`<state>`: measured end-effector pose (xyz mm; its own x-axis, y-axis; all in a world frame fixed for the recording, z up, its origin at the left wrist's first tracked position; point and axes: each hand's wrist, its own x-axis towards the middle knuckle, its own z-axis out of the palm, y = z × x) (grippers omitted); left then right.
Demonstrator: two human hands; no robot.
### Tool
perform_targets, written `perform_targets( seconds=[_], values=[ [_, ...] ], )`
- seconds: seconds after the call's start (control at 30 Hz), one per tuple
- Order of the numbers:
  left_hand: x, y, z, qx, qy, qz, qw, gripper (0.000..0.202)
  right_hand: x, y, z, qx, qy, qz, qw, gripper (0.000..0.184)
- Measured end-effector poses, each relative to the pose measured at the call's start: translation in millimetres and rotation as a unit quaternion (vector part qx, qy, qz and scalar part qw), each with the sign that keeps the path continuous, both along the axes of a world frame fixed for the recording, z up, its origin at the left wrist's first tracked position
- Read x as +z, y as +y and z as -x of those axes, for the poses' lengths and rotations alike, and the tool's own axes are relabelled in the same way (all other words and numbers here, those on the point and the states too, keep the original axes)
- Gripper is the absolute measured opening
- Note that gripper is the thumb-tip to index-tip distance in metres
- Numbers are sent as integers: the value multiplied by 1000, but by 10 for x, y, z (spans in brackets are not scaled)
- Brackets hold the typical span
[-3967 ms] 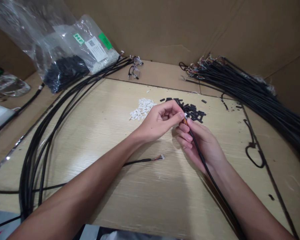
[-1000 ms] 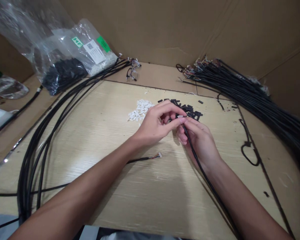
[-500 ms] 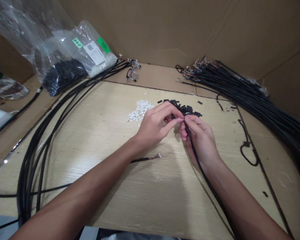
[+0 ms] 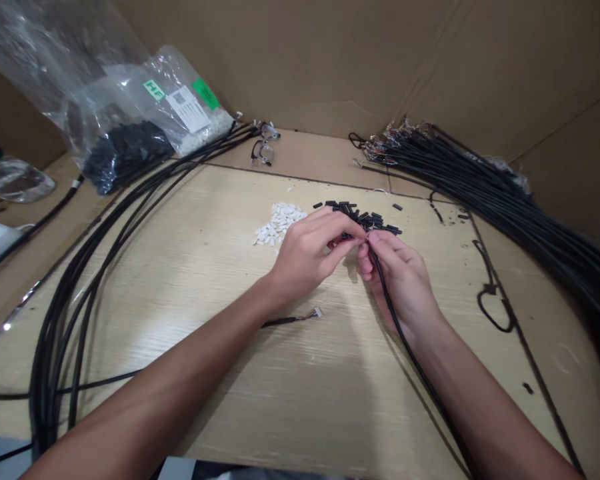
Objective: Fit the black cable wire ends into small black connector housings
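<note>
My right hand (image 4: 403,280) is closed around a black cable (image 4: 405,340) that runs back along my forearm, its tip held up at my fingertips. My left hand (image 4: 310,250) pinches thumb and forefinger against that cable tip; what sits between them is too small to name. Both hands hover over the wooden board (image 4: 190,267), just in front of a heap of short black sleeves (image 4: 373,217) and a heap of small white connectors (image 4: 277,223). Another cable end with a white plug (image 4: 310,313) lies under my left wrist.
A long loop of black cables (image 4: 80,280) curves along the left. A thick bundle of black cables (image 4: 505,193) fans across the right. Plastic bags of black and white parts (image 4: 135,127) lean at the back left. Cardboard walls (image 4: 330,60) close in the back.
My hands have stayed together at the cable tip, shifting only slightly. The left fingers have worked closer onto the tip, and the view has tilted a little.
</note>
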<state>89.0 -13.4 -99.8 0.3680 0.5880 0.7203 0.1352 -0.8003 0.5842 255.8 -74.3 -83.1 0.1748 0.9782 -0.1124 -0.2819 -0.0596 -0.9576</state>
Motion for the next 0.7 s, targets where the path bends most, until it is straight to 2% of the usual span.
perform_targets(
  seconds=[0.3, 0.47, 0.7],
  values=[
    [-7, -7, -9, -9, -12, 23, 1000, 9, 20, 0, 9, -5, 4, 6, 1000, 29],
    [2, -6, -16, -16, -27, 9, 999, 8, 39, 1, 23, -9, 27, 11, 1000, 30],
    [15, 13, -3, -27, 0, -46, 999, 13, 37, -3, 38, -10, 6, 9, 1000, 34]
  ],
)
